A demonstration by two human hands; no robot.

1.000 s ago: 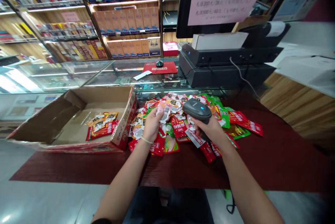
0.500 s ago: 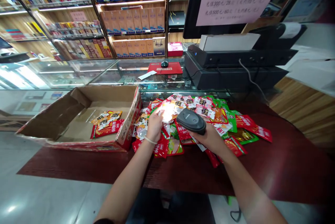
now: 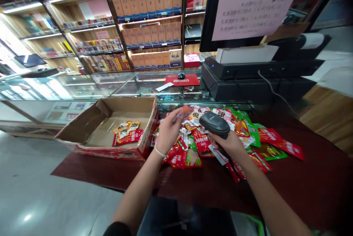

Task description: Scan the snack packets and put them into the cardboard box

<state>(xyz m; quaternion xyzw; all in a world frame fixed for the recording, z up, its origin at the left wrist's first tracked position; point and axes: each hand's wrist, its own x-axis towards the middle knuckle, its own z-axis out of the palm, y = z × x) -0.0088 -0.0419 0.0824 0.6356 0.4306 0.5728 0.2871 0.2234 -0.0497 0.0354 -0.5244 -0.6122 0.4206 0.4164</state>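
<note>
My right hand (image 3: 230, 146) is closed round the handle of a black barcode scanner (image 3: 215, 124), its head pointing away over the heap. In my left hand (image 3: 169, 133) is a small snack packet (image 3: 183, 113), pinkish-red and blurred, raised just above the pile. Beneath both hands spreads a heap of snack packets (image 3: 202, 139) in red, green, white and orange. To the left stands an open cardboard box (image 3: 103, 149) with a few packets, among them a red packet (image 3: 128, 137) and some orange-white ones (image 3: 125, 129).
The heap lies on a dark red-brown table (image 3: 132, 171) against a glass display counter (image 3: 118, 83). A red mouse pad (image 3: 190, 79) with a black mouse (image 3: 181, 76) rests on the glass. At the right are a black cash drawer (image 3: 248, 90) and a monitor (image 3: 211, 19) bearing a pink notice.
My left hand has lifted a packet off the heap, and the bright glare there is gone. The scanner stays in my right hand. The whole view has shifted somewhat.
</note>
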